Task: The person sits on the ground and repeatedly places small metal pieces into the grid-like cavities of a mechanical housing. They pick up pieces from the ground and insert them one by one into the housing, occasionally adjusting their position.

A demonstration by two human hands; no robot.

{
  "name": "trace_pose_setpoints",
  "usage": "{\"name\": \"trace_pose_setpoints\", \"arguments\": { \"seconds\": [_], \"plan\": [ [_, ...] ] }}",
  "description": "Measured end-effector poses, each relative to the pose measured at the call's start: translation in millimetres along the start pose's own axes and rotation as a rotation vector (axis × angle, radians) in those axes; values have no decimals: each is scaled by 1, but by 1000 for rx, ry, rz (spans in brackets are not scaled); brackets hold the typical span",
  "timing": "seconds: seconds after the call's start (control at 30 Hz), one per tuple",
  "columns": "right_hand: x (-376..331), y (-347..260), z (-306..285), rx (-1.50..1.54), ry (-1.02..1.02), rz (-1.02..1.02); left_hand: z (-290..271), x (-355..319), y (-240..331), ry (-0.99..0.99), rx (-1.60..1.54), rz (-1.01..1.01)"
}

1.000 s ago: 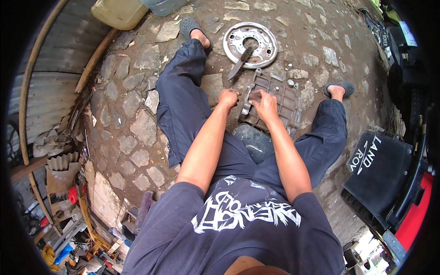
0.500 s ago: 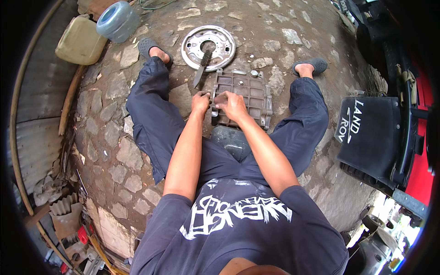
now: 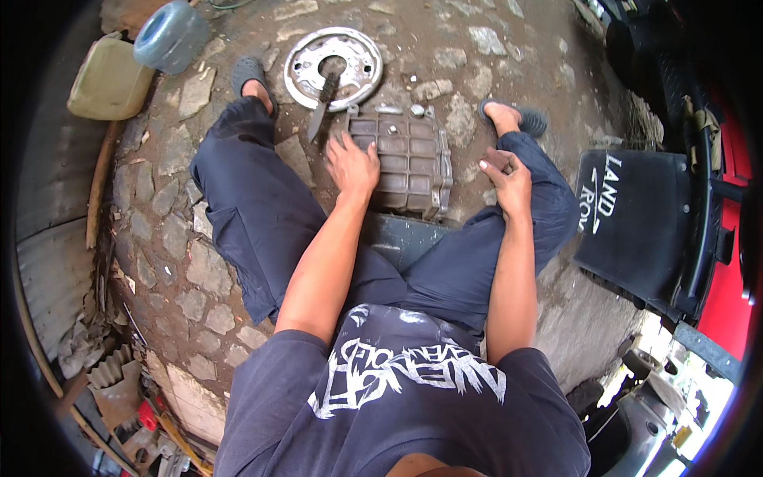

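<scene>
Your left hand (image 3: 354, 165) lies over the near-left edge of the ribbed metal casing (image 3: 405, 165), its grip loose and its fingers spread; whether the palm presses on the metal, you cannot tell from this angle. Your right hand (image 3: 511, 184) is raised to the right of the casing, clear of it and near your right knee, its grip pinching a small brown piece (image 3: 496, 158) between thumb and fingers. The casing sits between your legs, its grid of ribs facing up, with a small bolt head (image 3: 393, 129) standing on it and a rounded metal nut (image 3: 417, 110) at its far edge. A dark box (image 3: 401, 237) is just on your side of it. Beyond the casing's far-left corner, a round silver plate (image 3: 361, 67) lies flat on the stone-set ground (image 3: 208, 266), and a long tool (image 3: 323, 109) with a dark, rough end leans across its rim, the tapering end pointing toward your left hand. Farther off on the left are a yellowish jerrycan (image 3: 111, 79) and a blue plastic bottle (image 3: 171, 40).
</scene>
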State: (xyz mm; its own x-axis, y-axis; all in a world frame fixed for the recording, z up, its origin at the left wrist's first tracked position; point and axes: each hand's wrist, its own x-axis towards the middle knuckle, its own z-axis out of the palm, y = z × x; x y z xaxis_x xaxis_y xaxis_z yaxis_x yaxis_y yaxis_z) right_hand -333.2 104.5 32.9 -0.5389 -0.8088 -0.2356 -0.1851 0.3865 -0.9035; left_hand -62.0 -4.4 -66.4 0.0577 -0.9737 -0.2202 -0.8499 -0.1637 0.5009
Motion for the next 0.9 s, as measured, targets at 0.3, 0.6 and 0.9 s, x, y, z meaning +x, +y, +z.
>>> {"name": "trace_pose_setpoints", "arguments": {
  "seconds": [0.3, 0.6, 0.9],
  "plan": [
    [-51, 0, 55, -565, -213, 65, 25, -18, 28, -117, 174, 197],
    [-38, 11, 57, -677, -376, -8, 24, -12, 13, -130, 156, 226],
    [-13, -18, 40, -709, -430, -81, -2, 3, 31, -373, -12, 80]
  ]
}}
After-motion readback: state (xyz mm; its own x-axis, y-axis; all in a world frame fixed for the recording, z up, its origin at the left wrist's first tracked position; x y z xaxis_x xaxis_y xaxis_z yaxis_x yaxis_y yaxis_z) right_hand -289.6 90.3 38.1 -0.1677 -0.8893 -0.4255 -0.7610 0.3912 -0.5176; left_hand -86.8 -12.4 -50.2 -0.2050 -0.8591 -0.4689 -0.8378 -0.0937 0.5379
